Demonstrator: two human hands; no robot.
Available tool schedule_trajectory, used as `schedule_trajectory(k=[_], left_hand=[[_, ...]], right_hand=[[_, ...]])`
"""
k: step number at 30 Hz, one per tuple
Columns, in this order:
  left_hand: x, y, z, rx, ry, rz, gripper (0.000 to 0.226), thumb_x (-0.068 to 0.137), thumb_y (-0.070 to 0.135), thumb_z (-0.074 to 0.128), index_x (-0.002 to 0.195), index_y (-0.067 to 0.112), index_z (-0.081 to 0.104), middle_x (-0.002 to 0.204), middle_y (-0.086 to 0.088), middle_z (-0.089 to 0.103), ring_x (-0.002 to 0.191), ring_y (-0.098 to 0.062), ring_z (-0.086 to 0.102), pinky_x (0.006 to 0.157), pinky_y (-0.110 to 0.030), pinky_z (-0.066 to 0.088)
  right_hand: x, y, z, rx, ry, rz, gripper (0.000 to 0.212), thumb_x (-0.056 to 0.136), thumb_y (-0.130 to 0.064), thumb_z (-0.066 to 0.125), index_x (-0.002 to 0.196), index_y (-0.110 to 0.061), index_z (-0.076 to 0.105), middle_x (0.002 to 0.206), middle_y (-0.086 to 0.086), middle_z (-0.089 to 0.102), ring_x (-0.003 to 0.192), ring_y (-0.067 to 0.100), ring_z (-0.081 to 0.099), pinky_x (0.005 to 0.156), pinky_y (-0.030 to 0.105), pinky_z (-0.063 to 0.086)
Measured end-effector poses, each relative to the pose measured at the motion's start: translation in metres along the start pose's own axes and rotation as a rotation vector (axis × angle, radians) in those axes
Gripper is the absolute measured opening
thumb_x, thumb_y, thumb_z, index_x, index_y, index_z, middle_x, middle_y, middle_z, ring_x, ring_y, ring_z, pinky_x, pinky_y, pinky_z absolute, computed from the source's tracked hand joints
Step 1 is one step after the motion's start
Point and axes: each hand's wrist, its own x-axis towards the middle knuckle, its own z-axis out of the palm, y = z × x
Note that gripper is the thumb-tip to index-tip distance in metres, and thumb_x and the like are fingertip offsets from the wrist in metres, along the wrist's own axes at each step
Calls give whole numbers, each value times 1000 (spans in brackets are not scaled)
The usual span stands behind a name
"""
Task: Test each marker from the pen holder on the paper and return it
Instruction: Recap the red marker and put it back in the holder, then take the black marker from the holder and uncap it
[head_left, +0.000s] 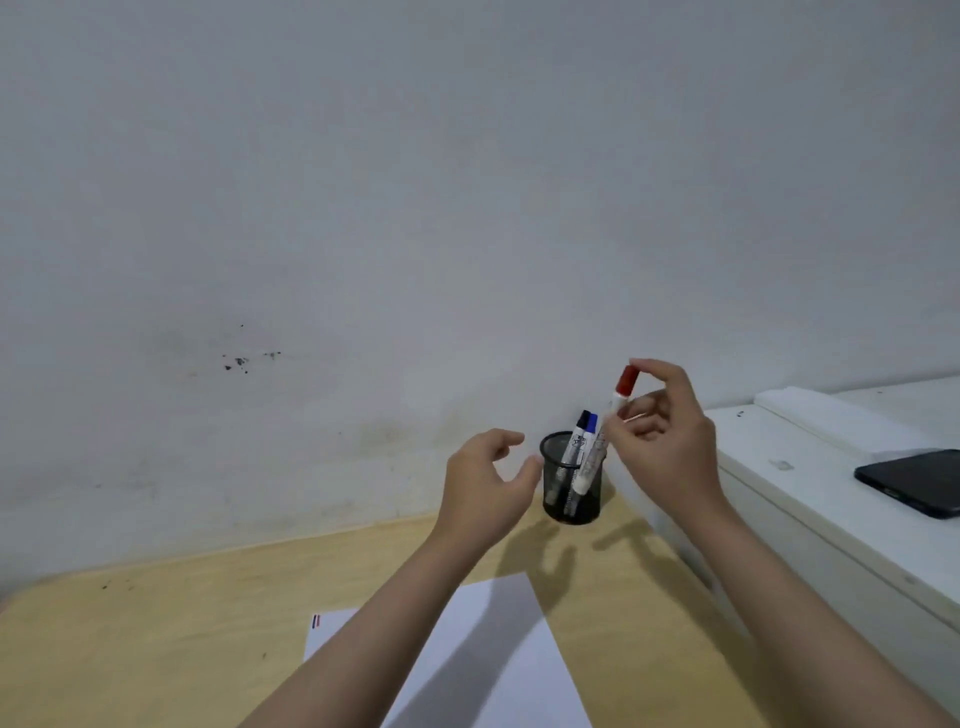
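Black mesh pen holder (571, 480) stands at the table's one o'clock, black-capped marker (575, 441) and blue-capped marker (587, 439) upright inside; red-capped marker (605, 431) tilts above; white paper (498, 660) at six o'clock

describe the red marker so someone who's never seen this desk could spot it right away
On the wooden desk, near the wall, stands a black mesh pen holder. The red marker leans at its right side, pinched near the top by the right hand. Its red cap, higher than the black-capped marker and blue-capped marker beside it, sets it apart.
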Motion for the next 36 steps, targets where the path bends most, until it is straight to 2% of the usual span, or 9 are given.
schedule_trajectory(k=[2,5,11,16,18,22,25,28,36], left_hand=[[18,-12,25,58,-34,-10,34,80,28,66,112,14,61,119,-2,63,111,-13,56,92,-21,39],[41,-25,55,119,-76,2,33,83,26,63,110,7,61,121,-10,61,115,-20,53,87,-18,34],[69,-56,90,222,-131,31,27,86,32,59,100,9,62,106,-15,66,103,-33,59,79,-32,44],[70,-72,100,138,-83,15,28,85,35,60,102,14,68,99,-7,74,93,-23,66,79,-34,53],[68,-74,102,100,-70,10,25,85,34,61,101,15,68,96,-4,74,89,-18,67,77,-32,53],[68,-76,103,87,-7,24,31,84,32,63,103,9,67,99,-4,73,94,-18,65,72,-21,44],[68,-75,103,90,17,40,30,83,31,65,103,9,67,98,-3,72,93,-16,65,67,-16,38],[67,-75,103,87,33,57,28,82,29,67,98,5,68,96,-12,73,87,-17,63,70,-25,42],[62,-69,101,109,-18,41,27,84,30,63,99,7,65,94,-2,67,86,-16,59,75,-30,45]], right_hand=[[27,17,-3,-45,76,17,45,77,-3,67,112,-28,52,65,2,60,50,5,54,55,9,45],[56,46,3,-109,85,29,45,79,-6,67,115,-25,49,64,1,60,52,3,57,54,9,47],[72,102,35,-265,-69,145,39,76,-3,63,108,-20,49,62,16,65,60,20,63,51,18,44],[68,134,49,-429,-283,341,32,73,-4,66,100,-13,51,77,13,65,64,22,63,47,27,45],[69,140,53,-512,-330,329,35,72,-9,68,103,-10,52,86,11,60,71,21,58,53,29,44],[77,141,61,-659,-262,242,42,77,-27,66,114,-13,56,114,13,52,106,30,53,84,43,50],[82,139,71,-816,-235,209,36,82,-37,61,111,-15,63,118,13,52,114,34,46,91,43,42],[84,138,79,-926,-222,244,30,82,-40,58,100,-19,69,116,12,52,113,35,41,92,42,34],[72,110,82,-523,-95,182,5,71,-33,68,76,-30,67,103,-6,46,114,23,35,93,33,22]])
